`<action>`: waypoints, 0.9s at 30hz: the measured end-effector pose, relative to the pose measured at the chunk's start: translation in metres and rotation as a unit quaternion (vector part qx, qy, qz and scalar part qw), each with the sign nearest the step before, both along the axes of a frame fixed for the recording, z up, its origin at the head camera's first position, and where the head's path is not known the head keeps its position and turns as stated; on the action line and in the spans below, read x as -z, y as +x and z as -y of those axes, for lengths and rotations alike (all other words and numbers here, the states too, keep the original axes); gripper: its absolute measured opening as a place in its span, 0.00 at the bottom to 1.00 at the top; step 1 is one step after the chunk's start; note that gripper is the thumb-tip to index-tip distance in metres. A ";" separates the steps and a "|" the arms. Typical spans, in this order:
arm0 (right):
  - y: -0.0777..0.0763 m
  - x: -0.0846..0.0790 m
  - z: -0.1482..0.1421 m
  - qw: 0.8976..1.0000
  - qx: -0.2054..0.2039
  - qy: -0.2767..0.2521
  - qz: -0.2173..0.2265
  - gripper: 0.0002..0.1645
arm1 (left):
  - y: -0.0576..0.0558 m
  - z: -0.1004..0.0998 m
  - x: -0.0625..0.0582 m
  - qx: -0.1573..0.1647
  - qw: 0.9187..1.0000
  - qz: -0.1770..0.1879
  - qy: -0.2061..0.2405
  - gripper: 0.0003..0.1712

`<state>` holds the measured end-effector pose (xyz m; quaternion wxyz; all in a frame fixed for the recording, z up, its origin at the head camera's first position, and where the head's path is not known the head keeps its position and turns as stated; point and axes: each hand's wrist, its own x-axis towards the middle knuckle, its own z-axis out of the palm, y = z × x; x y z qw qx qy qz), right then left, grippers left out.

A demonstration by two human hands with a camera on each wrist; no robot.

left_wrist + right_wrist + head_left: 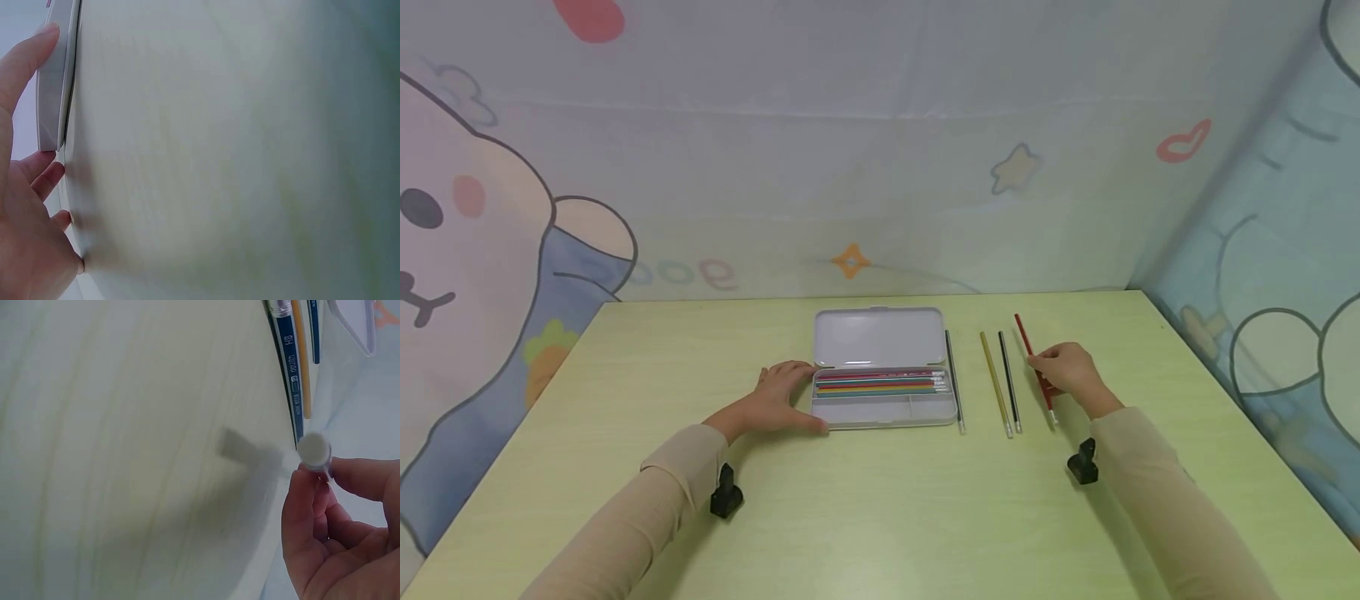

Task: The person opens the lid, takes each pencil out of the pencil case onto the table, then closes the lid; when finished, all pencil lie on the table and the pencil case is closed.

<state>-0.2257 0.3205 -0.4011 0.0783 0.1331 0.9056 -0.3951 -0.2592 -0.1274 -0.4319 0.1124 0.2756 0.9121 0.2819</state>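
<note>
In the head view an open white pencil case [861, 411] lies mid-table, its lid [880, 337] folded back. Several coloured pencils [880, 385] lie lengthwise in its rear compartment. My left hand [775, 402] rests at the case's left end, fingers spread; in the left wrist view the straight thumb [45, 44] lies against the front wall. On the right, my right hand [1070, 372] pinches a red pencil [1023, 331] between thumb and fingers. Its white eraser end [314, 450] faces the right wrist camera, over a shadow on the table.
Left of the red pencil lie a dark blue pencil [1009, 379] and a yellow pencil [995, 379], roughly parallel. Another dark pencil [953, 367] lies along the case's right edge. A printed cloth wall [880, 183] rises behind the table [880, 508].
</note>
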 end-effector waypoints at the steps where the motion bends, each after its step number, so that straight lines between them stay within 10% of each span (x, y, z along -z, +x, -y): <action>1: -0.001 0.001 0.000 1.000 0.001 0.001 0.003 0.25 | 0.000 0.000 0.000 0.000 1.000 0.001 0.000 0.55; 27: -0.004 0.009 0.009 0.994 -0.037 0.098 -0.006 0.17 | 0.001 0.001 -0.003 0.005 1.000 0.018 -0.002 0.57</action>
